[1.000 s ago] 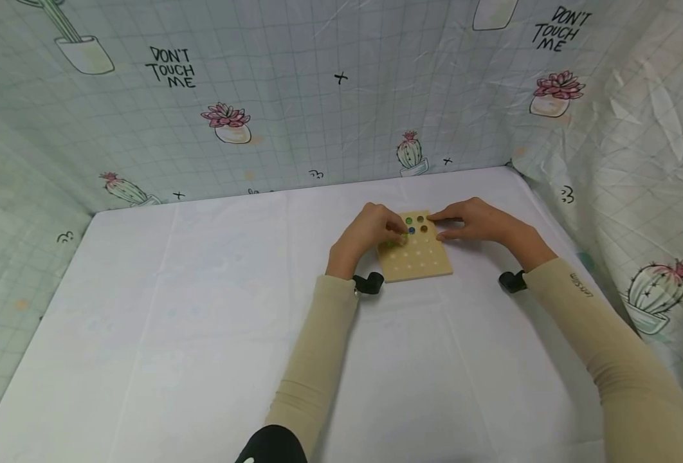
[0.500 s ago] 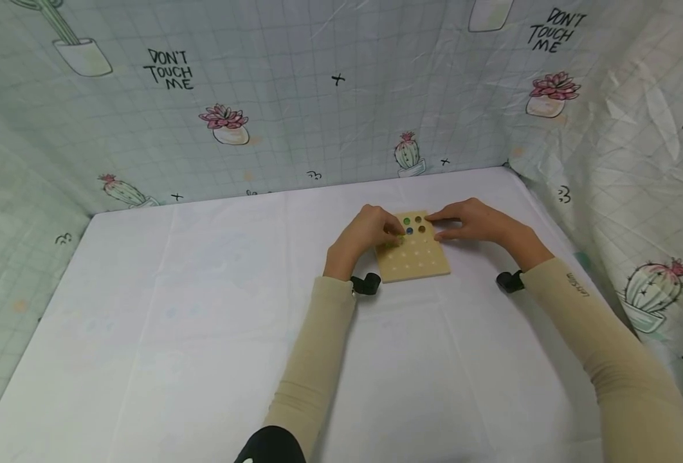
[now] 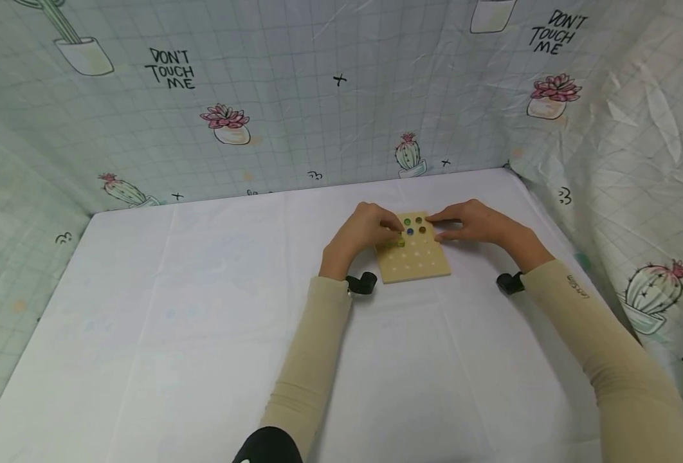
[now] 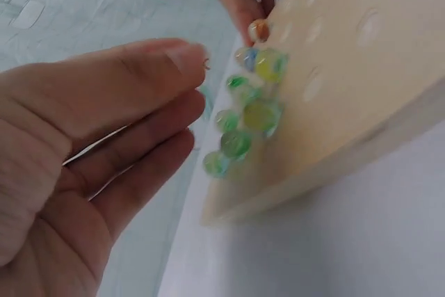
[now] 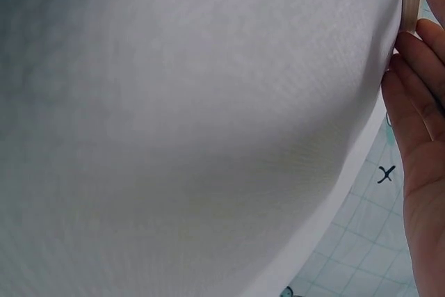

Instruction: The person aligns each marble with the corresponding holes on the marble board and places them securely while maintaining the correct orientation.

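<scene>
A square wooden board (image 3: 415, 260) with rows of shallow round hollows lies on the table. Glass marbles sit in its far rows, among them a blue marble (image 3: 410, 231) and an amber marble (image 3: 422, 229). A yellow-green marble (image 4: 261, 116) shows near the left fingers. My left hand (image 3: 364, 228) hovers over the board's left side; in the left wrist view its thumb and relaxed fingers stand apart from the marbles, with none seen between them. My right hand (image 3: 471, 220) rests with fairly straight fingers and thumb at the board's right edge, also seen in the right wrist view.
A white cloth (image 3: 202, 321) covers the table. Printed fabric (image 3: 295, 96) hangs behind it and on both sides. Black wrist mounts (image 3: 361, 283) sit at both cuffs.
My left hand has drawn slightly left and back from the marbles, and a yellow-green marble its fingers covered is now in sight. The right hand stays at the board's edge.
</scene>
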`<action>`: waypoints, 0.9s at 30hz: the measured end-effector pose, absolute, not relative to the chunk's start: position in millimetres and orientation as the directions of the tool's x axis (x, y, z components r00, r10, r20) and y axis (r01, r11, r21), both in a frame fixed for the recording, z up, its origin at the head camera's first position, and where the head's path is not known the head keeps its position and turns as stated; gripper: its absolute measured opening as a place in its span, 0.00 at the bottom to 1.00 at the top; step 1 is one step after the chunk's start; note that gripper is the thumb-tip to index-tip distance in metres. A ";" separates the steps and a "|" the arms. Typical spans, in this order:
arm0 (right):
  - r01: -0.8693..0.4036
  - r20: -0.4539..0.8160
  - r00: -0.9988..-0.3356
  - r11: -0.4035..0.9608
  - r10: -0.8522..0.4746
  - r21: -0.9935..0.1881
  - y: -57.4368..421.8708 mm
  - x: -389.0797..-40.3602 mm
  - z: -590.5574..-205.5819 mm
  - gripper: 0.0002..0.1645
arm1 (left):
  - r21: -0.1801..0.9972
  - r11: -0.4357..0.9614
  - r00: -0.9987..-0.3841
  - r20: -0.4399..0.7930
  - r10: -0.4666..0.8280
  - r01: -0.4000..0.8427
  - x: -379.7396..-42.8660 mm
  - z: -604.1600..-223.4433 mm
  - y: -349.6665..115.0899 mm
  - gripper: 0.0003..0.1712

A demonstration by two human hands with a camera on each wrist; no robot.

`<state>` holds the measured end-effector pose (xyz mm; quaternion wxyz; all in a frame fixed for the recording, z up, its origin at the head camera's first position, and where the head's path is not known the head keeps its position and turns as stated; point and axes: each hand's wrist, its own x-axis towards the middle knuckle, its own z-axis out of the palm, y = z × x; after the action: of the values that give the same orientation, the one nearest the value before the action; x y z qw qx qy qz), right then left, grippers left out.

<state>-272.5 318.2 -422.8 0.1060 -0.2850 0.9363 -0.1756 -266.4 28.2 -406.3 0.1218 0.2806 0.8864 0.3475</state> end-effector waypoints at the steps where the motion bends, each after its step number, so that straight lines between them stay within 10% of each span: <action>1: -0.494 -0.099 -0.817 0.778 -0.568 -0.389 317.6 -272.1 -422.4 0.31 | 0.687 0.605 -0.824 -0.017 0.566 0.402 -267.3 -405.1 24.3 0.09; 17: -0.370 -0.249 -0.840 0.844 -0.482 -0.388 308.1 -234.2 -418.8 0.34 | 0.421 0.823 -0.923 0.149 0.353 0.383 -249.5 -382.5 -108.9 0.17; 27: -0.298 -0.209 -0.899 0.887 -0.385 -0.353 306.4 -181.0 -407.7 0.43 | 0.159 0.864 -0.868 0.239 0.436 0.478 -192.2 -374.2 -167.6 0.23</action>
<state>-181.0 306.4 -407.7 0.1377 -0.1776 0.9615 -0.1581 -192.2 -167.6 -374.2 -0.0981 0.2378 0.9604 0.1069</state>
